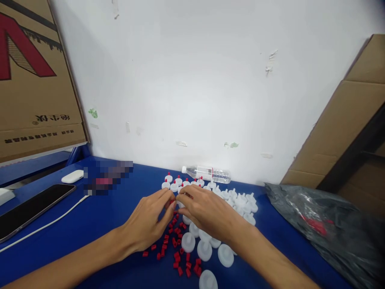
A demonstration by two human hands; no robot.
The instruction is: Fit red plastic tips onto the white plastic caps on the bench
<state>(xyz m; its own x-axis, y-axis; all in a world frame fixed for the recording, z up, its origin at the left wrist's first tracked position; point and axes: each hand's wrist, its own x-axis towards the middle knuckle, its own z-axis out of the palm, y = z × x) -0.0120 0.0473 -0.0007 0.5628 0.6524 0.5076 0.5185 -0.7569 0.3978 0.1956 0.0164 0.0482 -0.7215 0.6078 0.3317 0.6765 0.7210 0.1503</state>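
My left hand (150,218) is closed in a pinch on a small red cap (172,202), of which only a sliver shows between the fingertips. Right beside it, my right hand (206,206) has its fingers curled round a white spouted lid (180,204), mostly hidden by the fingers. Under and between both hands, several loose red caps (175,242) lie scattered on the blue table (114,216). Plain white lids (205,249) spread below and behind my right hand. Beyond the fingertips stand several white lids with red caps on their spouts (178,181).
A clear plastic bottle (207,173) lies along the wall. On the left are a phone (33,208), a white case (72,176) and a white cable (57,218). A grey plastic bag (327,228) lies at the right. Cardboard (36,96) stands at the left.
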